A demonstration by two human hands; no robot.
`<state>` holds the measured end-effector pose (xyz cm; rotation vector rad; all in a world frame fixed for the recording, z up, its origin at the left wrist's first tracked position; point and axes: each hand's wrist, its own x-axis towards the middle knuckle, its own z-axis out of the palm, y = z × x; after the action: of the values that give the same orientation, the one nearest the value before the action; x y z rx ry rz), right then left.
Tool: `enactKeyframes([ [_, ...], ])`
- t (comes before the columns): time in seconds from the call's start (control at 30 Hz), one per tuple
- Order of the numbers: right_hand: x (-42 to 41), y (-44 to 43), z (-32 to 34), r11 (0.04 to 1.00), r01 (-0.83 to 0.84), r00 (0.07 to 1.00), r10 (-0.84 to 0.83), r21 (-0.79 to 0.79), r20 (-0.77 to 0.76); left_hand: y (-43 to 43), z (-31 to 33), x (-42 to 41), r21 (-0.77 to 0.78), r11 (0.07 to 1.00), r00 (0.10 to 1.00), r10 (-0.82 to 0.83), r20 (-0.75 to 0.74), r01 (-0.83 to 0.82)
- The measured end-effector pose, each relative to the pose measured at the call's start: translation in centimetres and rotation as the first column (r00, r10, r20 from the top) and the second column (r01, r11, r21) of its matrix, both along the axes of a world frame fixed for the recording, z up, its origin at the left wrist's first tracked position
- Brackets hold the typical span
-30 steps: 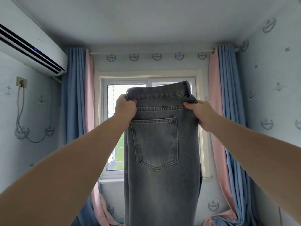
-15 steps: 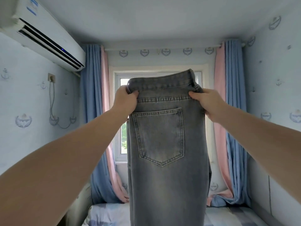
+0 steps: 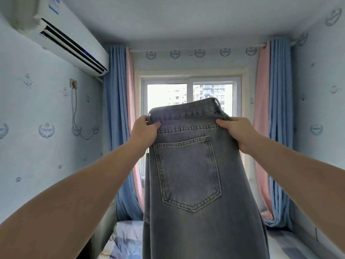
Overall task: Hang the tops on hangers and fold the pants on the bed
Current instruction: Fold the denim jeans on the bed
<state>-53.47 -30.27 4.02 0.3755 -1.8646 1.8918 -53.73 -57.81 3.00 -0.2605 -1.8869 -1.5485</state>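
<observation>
One pair of jeans (image 3: pixel 196 193) at centre, with one back pocket (image 3: pixel 187 172) showing. Two hands grip its waistband (image 3: pixel 184 112) — left hand (image 3: pixel 144 131) at nine o'clock, right hand (image 3: pixel 237 131) at three. One air conditioner (image 3: pixel 69 40) and one socket (image 3: pixel 73 84), both toward ten o'clock. One window (image 3: pixel 190 80) at twelve, of two panes (image 3: pixel 167 94). Four curtains flank it — two blue curtains (image 3: pixel 113 109), two pink curtains (image 3: pixel 261 109), one of each per side. Five crests (image 3: pixel 199 53) in a row at twelve o'clock of the window. One bed (image 3: pixel 125 238) at six.

Grey denim jeans (image 3: pixel 196 184) held up by the waistband, left hand (image 3: pixel 144 130) and right hand (image 3: pixel 238 130) gripping either side, back pocket facing, patterned bed (image 3: pixel 123 240) below, window (image 3: pixel 190 90) behind.
</observation>
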Motion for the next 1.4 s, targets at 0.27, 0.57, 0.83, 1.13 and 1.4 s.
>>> enactKeyframes([
  [0.27, -12.1, -5.5, -12.5, 0.999, -0.014, 0.974, 0.004, 0.042, 0.226, -5.5, -13.5, -11.5, 0.080, 0.996, 0.976, -0.047, 0.211, 0.031],
  [0.57, -37.8, -14.5, -37.5, 0.962, -0.097, 0.825, -0.066, 0.256, 0.561, -14.4, -40.2, -36.2, 0.079, 0.996, 0.822, -0.005, 0.570, -0.049],
  [0.83, -59.6, -23.1, -65.0, 0.933, -0.072, 0.744, -0.185, 0.352, 0.642, -21.3, -67.1, -56.7, 0.031, 0.984, 0.647, 0.092, 0.757, -0.176],
  [1.13, -68.6, -27.2, -85.8, 0.819, -0.073, 0.616, -0.412, 0.569, 0.672, -23.7, -87.7, -64.8, -0.143, 0.961, 0.425, 0.234, 0.875, -0.236],
  [1.4, -56.8, -25.5, -97.7, 0.581, -0.439, 0.564, -0.417, 0.686, 0.713, -18.9, -99.3, -52.3, -0.481, 0.846, 0.386, 0.374, 0.843, 0.231],
])
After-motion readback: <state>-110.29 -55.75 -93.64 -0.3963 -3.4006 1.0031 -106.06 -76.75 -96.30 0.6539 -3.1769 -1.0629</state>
